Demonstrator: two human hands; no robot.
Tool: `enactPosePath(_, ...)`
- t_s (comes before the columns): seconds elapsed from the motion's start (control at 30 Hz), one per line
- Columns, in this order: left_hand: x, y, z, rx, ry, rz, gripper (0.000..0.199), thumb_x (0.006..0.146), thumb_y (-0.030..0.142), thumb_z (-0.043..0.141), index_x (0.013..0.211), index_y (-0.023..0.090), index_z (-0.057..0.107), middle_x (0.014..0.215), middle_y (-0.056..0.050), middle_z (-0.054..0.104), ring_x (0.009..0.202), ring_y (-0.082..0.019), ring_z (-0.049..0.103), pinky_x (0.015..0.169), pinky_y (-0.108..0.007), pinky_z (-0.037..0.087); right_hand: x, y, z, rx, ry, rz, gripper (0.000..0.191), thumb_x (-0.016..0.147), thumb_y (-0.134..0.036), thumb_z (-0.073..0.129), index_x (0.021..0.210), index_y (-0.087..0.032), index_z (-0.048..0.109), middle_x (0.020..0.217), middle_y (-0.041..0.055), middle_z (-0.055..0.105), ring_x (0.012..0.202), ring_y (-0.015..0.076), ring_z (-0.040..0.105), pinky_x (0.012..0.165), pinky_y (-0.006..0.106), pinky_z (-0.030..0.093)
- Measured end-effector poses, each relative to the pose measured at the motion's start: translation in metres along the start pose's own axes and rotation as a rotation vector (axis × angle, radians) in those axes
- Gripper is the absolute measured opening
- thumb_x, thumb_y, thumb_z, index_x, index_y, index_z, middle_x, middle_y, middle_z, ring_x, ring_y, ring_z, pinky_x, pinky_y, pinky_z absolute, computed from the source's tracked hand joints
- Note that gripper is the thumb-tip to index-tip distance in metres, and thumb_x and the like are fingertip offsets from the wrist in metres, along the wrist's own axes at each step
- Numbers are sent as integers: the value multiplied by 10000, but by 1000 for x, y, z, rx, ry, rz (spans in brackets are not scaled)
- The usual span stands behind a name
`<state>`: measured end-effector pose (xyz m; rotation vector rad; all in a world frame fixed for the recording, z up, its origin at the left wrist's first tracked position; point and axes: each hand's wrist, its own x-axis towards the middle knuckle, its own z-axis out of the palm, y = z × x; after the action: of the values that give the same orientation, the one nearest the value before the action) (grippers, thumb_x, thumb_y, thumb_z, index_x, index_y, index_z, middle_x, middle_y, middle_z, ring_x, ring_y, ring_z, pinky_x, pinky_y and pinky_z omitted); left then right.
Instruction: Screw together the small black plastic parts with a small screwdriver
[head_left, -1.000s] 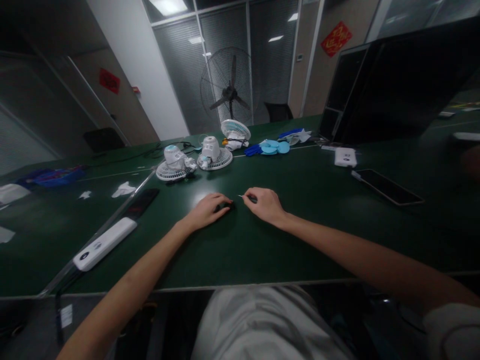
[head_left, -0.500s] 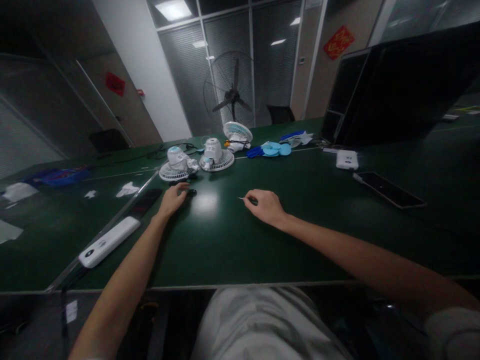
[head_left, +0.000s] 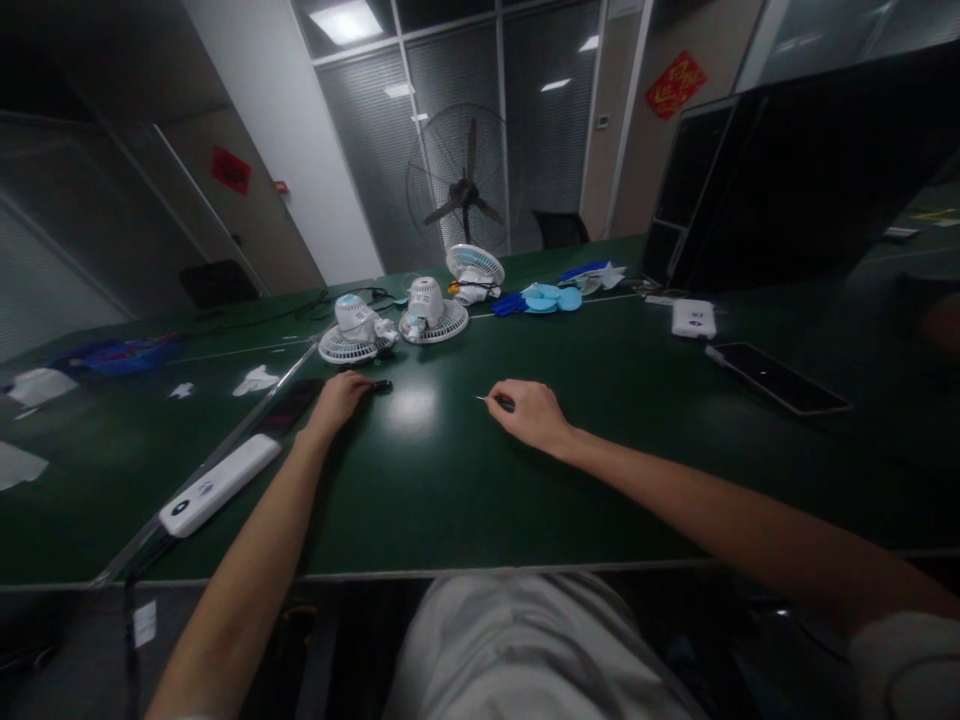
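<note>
On the green table [head_left: 450, 480], my left hand [head_left: 339, 402] rests with its fingers closed at one end of a small black object [head_left: 382, 386], whose kind I cannot make out. To the right, my right hand [head_left: 531, 412] is curled in a pinch, its side near the tabletop. A thin, pale, metal-looking tip [head_left: 479, 398] sticks out from its fingertips toward the left; the rest of that slim tool is hidden in the hand. Just beyond my left hand, a white fan head [head_left: 354, 325] lies grille down.
Two more small white fans [head_left: 426, 310] [head_left: 474, 275] stand behind. Blue gloves [head_left: 510, 304] and light-blue round pieces [head_left: 551, 298] lie beside them. A white power bank [head_left: 221, 485] is at left; a phone [head_left: 780, 378], a white box-like device [head_left: 694, 319] and a large black monitor [head_left: 795, 190] are at right.
My left hand's fingers have come down and closed at the small black object; before, they were raised and spread beside it. My right hand has stayed almost still.
</note>
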<state>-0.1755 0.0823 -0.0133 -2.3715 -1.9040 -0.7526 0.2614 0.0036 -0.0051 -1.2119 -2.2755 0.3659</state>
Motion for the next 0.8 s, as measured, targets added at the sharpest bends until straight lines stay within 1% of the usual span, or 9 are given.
enactPosePath(0.1, -3, 0, -3, 7, 36, -45, 270, 857, 414, 631, 925, 220, 806, 1029, -131, 775, 945, -316, 712, 917, -393, 538, 0, 0, 0, -1, -1, -5, 297, 1041, -372, 644, 1263, -174, 645, 1250, 93, 668, 1037, 218, 689, 891, 417, 606)
enactPosePath(0.2, -4, 6, -2, -3, 96, -95, 313, 890, 435, 599, 992, 205, 785, 1014, -129, 785, 947, -307, 719, 896, -378, 541, -1, -1, -1, -2, -2, -8, 297, 1041, -371, 645, 1262, -173, 645, 1245, 92, 670, 1033, 217, 690, 887, 415, 607)
enactPosePath(0.27, -4, 12, -2, -26, 114, -106, 348, 910, 452, 577, 1046, 197, 772, 1009, -116, 795, 949, -294, 726, 883, -359, 545, -1, -1, -1, -1, -2, -8, 299, 1040, -372, 645, 1263, -173, 645, 1248, 92, 669, 1036, 218, 689, 890, 417, 606)
enactPosePath(0.4, -5, 24, -4, -80, 94, -88, 381, 894, 488, 601, 1052, 190, 776, 1003, -87, 807, 888, -265, 731, 841, -326, 550, -1, -1, -1, 4, -4, -8, 301, 1040, -373, 645, 1267, -175, 644, 1257, 94, 666, 1045, 221, 687, 898, 421, 604)
enactPosePath(0.53, -7, 31, -7, -117, 70, -93, 412, 876, 526, 617, 1046, 190, 785, 980, -75, 812, 852, -260, 729, 810, -330, 554, 0, 0, 0, 8, -7, -6, 303, 1040, -373, 645, 1270, -176, 643, 1260, 95, 665, 1047, 221, 687, 898, 422, 604)
enactPosePath(0.7, -8, 32, -8, -151, 40, -88, 401, 852, 544, 658, 1018, 205, 794, 1015, -80, 814, 874, -273, 732, 825, -350, 556, 0, -2, -1, 13, -11, -5, 276, 1042, -369, 644, 1225, -164, 658, 1199, 83, 684, 1006, 209, 695, 876, 407, 607)
enactPosePath(0.8, -7, 30, -5, -163, 45, -89, 398, 853, 555, 666, 1002, 207, 791, 1019, -90, 808, 884, -275, 734, 827, -355, 561, 0, -3, -2, 22, -14, -11, 261, 1044, -368, 641, 1204, -163, 664, 1176, 78, 691, 987, 202, 697, 867, 399, 608)
